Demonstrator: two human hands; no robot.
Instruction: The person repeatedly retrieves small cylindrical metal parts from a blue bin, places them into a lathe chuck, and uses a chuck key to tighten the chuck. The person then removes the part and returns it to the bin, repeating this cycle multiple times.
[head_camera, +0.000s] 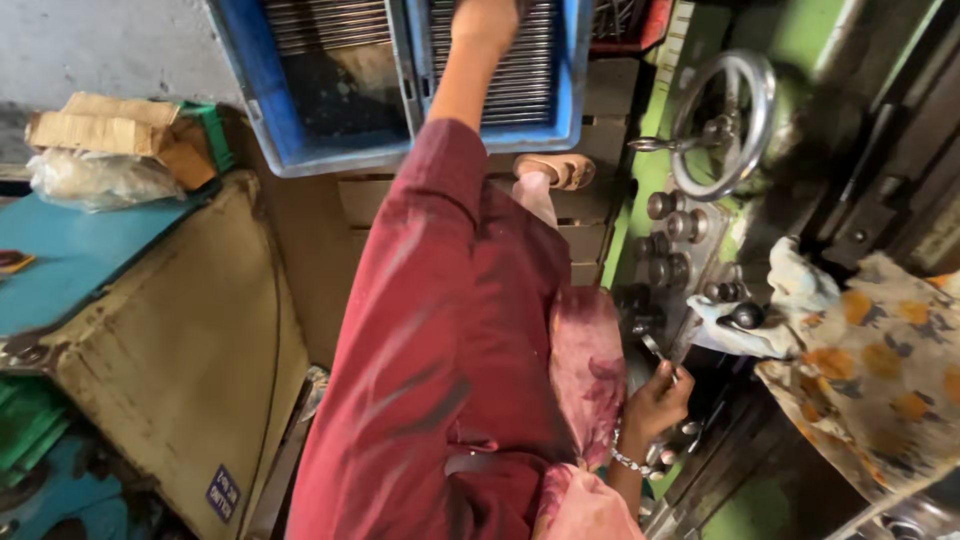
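My left arm in a maroon sleeve stretches out to a blue plastic crate that holds rows of thin metal rods. My left hand lies over the rods at the frame's top edge, with its fingers cut off from view. My right hand, with a bracelet on the wrist, is closed around a short metal rod beside the machine's control knobs.
A green lathe-like machine with a metal handwheel stands at the right, with a patterned cloth draped on it. A dirty beige cabinet and a teal bench with cardboard are at the left. My sandalled foot rests on wooden slats.
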